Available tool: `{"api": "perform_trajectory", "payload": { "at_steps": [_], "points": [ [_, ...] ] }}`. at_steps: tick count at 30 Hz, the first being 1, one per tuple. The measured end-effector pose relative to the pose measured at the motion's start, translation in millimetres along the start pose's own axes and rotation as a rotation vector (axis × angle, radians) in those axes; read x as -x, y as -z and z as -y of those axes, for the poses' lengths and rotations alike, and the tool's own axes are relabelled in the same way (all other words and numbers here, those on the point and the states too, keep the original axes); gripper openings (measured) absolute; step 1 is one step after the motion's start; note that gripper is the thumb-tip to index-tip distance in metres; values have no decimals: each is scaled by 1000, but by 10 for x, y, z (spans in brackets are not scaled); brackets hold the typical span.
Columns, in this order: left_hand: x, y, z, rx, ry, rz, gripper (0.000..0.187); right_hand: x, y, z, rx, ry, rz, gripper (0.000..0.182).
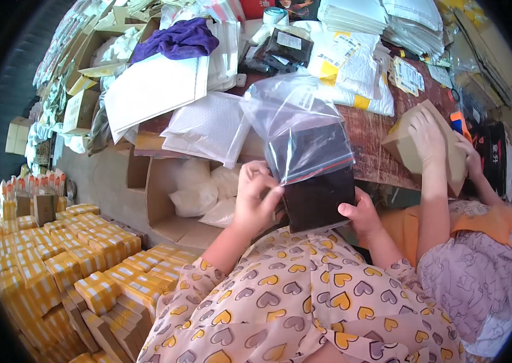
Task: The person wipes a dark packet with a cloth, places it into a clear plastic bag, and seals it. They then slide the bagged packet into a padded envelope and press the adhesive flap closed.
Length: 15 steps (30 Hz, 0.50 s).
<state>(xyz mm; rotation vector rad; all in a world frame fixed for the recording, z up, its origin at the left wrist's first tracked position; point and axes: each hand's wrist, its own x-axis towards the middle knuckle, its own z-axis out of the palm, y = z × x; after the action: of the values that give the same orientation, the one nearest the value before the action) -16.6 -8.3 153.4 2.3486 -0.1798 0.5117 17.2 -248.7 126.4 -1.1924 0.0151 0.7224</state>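
Observation:
A flat black item (pixel 319 202) is partly inside a clear zip bag (pixel 286 115) with a red and blue seal line, held upright before my body. At the bag's left edge, near the seal, my left hand (pixel 259 192) pinches the plastic between thumb and fingers. My right hand (pixel 362 212) grips the lower right edge of the black item, thumb in front and fingers behind. The bag's loose upper part lies over the table's edge.
White padded mailers (pixel 204 124) and a purple cloth (pixel 177 40) lie at the left. Below stands an open carton (pixel 162 209). Yellow-taped parcels (pixel 56 254) are stacked lower left. At the right, a co-worker's hands (pixel 428 136) hold a cardboard box (pixel 404 142). Black packages (pixel 289 48) lie behind.

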Motion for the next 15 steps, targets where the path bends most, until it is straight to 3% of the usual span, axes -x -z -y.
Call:
{"api": "perform_trajectory", "payload": {
  "at_steps": [2, 3, 4, 6, 7, 9, 12, 14, 15],
  "points": [
    [-15, 28, -44, 1359, 793, -203, 27, -14, -70, 107, 12, 3, 72, 52],
    [-93, 148, -51, 1733, 743, -102, 43, 12, -148, 137, 6, -6, 74, 53],
    [-75, 159, -38, 1734, 733, -118, 43, 41, -208, 147, 1, -17, 76, 53],
    [-24, 130, 18, 1812, 990, 47, 49, 89, -332, 148, 136, -20, 100, 55],
    [12, 127, 39, 1776, 964, 216, 51, 117, -398, 181, 220, -27, 142, 49],
    [51, 166, -35, 1724, 956, 176, 50, 115, -331, 245, 506, -130, 223, 40],
    [218, 167, -61, 1697, 1020, 133, 48, 56, -380, 322, 448, -40, -161, 44],
    [254, 162, -79, 1699, 1028, 117, 47, -76, -551, 476, -2, 45, -366, 38],
    [290, 149, -76, 1707, 1032, 114, 47, -128, -540, 482, 5, 40, -369, 38]
  ]
}}
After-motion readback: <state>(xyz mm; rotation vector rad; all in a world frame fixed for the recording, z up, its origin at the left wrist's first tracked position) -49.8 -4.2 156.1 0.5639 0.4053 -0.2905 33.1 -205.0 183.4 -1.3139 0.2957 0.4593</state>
